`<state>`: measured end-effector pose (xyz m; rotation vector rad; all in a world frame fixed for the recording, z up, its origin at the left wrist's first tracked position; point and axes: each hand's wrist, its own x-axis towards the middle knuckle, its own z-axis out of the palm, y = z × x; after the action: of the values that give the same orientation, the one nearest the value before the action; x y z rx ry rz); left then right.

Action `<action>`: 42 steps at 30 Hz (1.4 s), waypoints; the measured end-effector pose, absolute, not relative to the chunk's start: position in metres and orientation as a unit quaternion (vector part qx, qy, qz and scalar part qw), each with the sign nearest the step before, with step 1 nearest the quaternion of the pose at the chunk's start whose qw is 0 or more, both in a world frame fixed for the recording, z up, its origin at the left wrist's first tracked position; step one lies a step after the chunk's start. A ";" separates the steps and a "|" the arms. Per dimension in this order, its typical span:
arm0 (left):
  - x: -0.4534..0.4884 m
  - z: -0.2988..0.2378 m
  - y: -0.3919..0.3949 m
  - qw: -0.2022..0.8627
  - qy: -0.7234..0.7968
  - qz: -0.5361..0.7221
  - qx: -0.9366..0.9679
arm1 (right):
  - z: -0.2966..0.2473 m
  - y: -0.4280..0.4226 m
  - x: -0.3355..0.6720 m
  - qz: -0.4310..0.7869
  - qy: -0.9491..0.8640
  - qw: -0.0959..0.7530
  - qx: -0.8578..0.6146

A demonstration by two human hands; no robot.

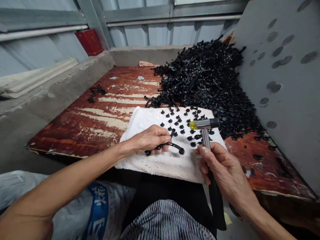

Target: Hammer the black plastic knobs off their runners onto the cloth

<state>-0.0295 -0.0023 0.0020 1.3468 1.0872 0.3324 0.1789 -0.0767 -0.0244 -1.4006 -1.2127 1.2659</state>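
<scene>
My left hand [150, 138] is closed on a black curved plastic part [175, 145] with several arms and round ends, held low over a white cloth [160, 165]. In my right hand [222, 163] is a small mallet [205, 124], gripped at the upper part of its handle. Its metal head has one yellow tip and one black tip, and stands upright above the cloth's right side. Several small black round pieces with short stems [182, 131] lie spread on the cloth beyond my left hand.
A big heap of black parts [200, 76] covers the back right of the worn red-brown board [120, 83]. A few black parts [96, 92] lie at the left. A grey spotted panel [287, 86] stands along the right, and a low concrete ledge [82, 78] borders the left.
</scene>
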 end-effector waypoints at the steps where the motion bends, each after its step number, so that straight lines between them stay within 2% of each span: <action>1: -0.030 0.001 0.002 0.637 0.470 0.137 0.596 | -0.025 -0.077 0.181 0.514 -0.477 0.440 -0.561; 19: -0.021 0.001 0.017 0.627 0.494 0.098 0.594 | -0.036 -0.076 0.187 0.570 -0.436 0.453 -0.528; 42: -0.021 0.002 0.017 0.613 0.494 0.082 0.611 | -0.033 -0.075 0.188 0.569 -0.452 0.441 -0.527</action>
<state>-0.0207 0.0168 0.0015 1.4080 1.1390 0.1885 0.1884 -0.0750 -0.0334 -1.3085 -1.1209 1.4112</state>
